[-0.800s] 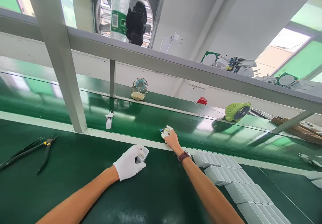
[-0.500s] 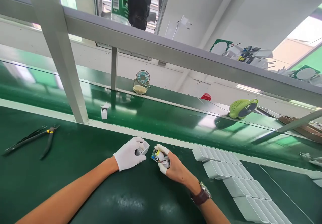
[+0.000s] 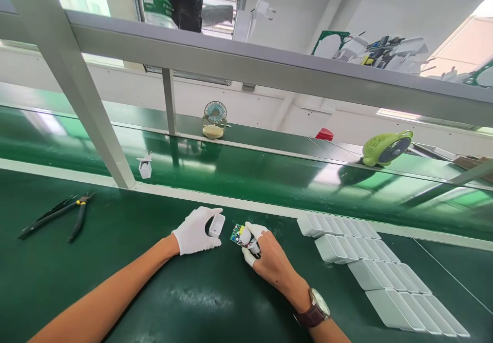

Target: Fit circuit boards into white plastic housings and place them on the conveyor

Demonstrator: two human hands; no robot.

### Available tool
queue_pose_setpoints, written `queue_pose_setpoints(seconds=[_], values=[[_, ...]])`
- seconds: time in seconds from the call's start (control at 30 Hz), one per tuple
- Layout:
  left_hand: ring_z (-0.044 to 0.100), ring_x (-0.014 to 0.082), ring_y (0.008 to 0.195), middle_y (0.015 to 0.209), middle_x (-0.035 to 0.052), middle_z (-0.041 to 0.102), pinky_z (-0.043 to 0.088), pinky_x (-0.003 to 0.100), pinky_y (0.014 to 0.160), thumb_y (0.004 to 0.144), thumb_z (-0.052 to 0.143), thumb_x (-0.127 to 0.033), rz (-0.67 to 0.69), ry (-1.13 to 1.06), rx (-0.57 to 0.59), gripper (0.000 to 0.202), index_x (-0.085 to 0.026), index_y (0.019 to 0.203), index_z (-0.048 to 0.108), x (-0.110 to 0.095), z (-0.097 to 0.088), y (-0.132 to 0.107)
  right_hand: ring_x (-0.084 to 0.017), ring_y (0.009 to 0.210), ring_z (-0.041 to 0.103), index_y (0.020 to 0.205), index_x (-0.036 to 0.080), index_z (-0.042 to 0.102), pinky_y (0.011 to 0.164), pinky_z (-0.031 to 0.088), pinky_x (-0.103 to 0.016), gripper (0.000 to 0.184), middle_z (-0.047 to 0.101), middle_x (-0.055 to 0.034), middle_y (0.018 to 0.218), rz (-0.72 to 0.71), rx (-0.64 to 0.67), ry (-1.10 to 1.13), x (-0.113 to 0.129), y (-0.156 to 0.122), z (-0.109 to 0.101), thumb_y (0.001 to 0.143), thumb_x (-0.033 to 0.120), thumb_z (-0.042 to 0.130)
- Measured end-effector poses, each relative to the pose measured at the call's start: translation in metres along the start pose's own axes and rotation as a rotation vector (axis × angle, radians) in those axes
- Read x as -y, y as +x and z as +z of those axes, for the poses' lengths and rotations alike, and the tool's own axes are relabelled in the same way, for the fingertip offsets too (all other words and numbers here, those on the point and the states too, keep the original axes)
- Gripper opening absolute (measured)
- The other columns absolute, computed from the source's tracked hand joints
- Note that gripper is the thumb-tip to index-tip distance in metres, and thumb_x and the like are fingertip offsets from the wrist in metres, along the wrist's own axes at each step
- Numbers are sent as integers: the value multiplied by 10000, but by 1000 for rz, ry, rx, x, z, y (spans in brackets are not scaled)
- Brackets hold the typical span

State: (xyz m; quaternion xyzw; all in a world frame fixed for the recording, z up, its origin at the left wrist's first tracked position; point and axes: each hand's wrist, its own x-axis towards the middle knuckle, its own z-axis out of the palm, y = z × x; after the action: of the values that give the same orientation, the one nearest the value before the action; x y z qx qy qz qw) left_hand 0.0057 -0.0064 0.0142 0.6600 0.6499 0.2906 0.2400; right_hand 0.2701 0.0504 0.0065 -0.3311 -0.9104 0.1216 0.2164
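Observation:
My left hand point(image 3: 197, 231), in a white glove, has its thumb and fingers around a small white plastic charger housing point(image 3: 216, 226). The housing is tilted, with a small slot showing on its end. Close by on the right, my right hand point(image 3: 265, 250) wears white finger cots and pinches a small circuit board point(image 3: 238, 234) with a yellow part, a white round piece and wires. The board points toward the housing and a gap separates the two. Part of the assembly is hidden behind my right fingers.
Rows of white housings point(image 3: 370, 266) stand on the green bench at right. Black-handled pliers point(image 3: 80, 209) and tweezers point(image 3: 50, 210) lie at left. A white plug housing point(image 3: 145, 167) sits on the green belt point(image 3: 246, 171). A shelf point(image 3: 231, 58) crosses overhead, holding boards and plugs.
The housing in my left hand has turned, so its slotted end now shows instead of its open side. My right hand has barely moved with the board. The camera view has shifted slightly.

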Motion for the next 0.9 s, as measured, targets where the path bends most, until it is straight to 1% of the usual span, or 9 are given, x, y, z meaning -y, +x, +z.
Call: queue_pose_setpoints(seconds=[0.1,0.2,0.37,0.43,0.5,0.57,0.63,0.77,0.9], values=[[636,282,1114,1218,78,666,501,428,1001,688,678,-172,13,-81,59,744,-261,1412,533,2,-3,-3,-333,1130,625,1436,177,476,954,557,-532,554,643,-165,1218,-23,-74,0,4,-1,0,885,217,517],[639,237,1126,1304,64,651,500,389,1020,661,570,-71,51,-214,71,810,-252,1446,486,6,-6,-3,-320,1203,596,1417,221,474,992,548,-516,534,603,-148,1292,-19,-113,53,8,0,-6,886,186,508],[611,243,1197,1325,80,630,490,397,1054,664,509,-26,-126,-208,-341,789,-220,1429,498,15,-5,4,-297,1156,616,1335,244,504,935,588,-487,469,582,-140,1269,-17,-163,110,15,2,-14,879,135,512],[629,247,1166,1295,81,645,508,396,1033,687,506,-37,-184,-183,-404,729,-217,1392,537,17,-4,6,-289,1136,625,1353,236,479,894,611,-469,482,573,-143,1259,-13,-185,121,16,2,-14,885,127,514],[660,239,1085,1239,71,673,534,394,993,684,513,-51,-174,-192,-344,679,-215,1339,581,18,-2,7,-283,1120,635,1388,229,442,860,630,-451,517,567,-147,1251,0,-214,132,16,3,-13,887,127,520],[683,215,987,1157,52,705,562,387,937,656,492,-45,-106,-269,-187,684,-211,1312,595,18,-2,7,-269,1078,651,1380,232,447,817,647,-422,521,572,-141,1227,6,-224,159,17,3,-13,878,117,526],[682,205,1000,1178,43,701,556,389,949,615,463,-30,-36,-350,-80,753,-219,1337,567,20,-3,6,-256,1046,661,1328,240,488,776,656,-391,488,571,-134,1215,-6,-228,193,17,3,-14,863,98,525],[547,243,1292,1408,66,580,435,435,1113,570,463,-29,-13,-401,-173,869,-238,1414,476,21,-8,1,-272,1146,629,1283,251,520,812,652,-398,463,550,-137,1287,-63,-267,185,17,3,-14,855,74,517],[533,278,1285,1454,77,522,430,458,1093,613,623,-94,-28,-288,-103,937,-270,1495,358,10,-6,-3,-270,1085,651,1302,252,514,787,657,-406,483,600,-122,1206,-66,-287,149,17,3,-13,851,79,533]])
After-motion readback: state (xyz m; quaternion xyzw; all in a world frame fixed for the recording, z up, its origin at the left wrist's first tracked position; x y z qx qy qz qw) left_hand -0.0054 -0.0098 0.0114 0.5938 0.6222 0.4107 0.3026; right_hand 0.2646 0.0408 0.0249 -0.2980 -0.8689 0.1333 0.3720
